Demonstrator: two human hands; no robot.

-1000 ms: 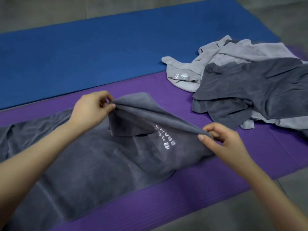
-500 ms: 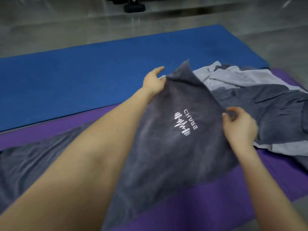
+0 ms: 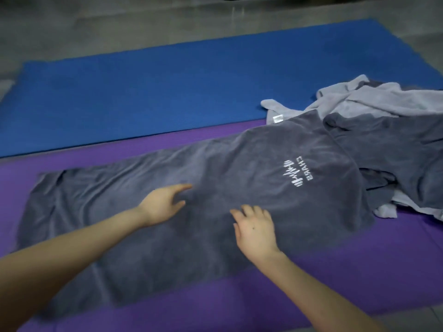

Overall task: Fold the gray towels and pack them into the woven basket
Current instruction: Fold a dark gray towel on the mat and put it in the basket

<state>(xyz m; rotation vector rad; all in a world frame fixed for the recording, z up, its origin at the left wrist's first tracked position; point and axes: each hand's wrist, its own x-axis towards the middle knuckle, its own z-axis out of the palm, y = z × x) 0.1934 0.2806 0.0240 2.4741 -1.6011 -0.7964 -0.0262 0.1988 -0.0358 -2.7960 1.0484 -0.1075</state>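
dark gray towel [image 3: 215,168] lies spread mid-frame on the purple mat [image 3: 359,271]; left hand [image 3: 160,207] and right hand [image 3: 256,228] lie open on it, grasping nothing, likely smoothing before folding.

A dark gray towel [image 3: 203,250] with a white embroidered logo [image 3: 298,172] is lying spread out lengthwise along the purple mat [image 3: 359,271]. It is lightly wrinkled, and its logo end is overlapping a crumpled heap of dark and light gray towels [image 3: 395,144] sitting at the mat's far right end.
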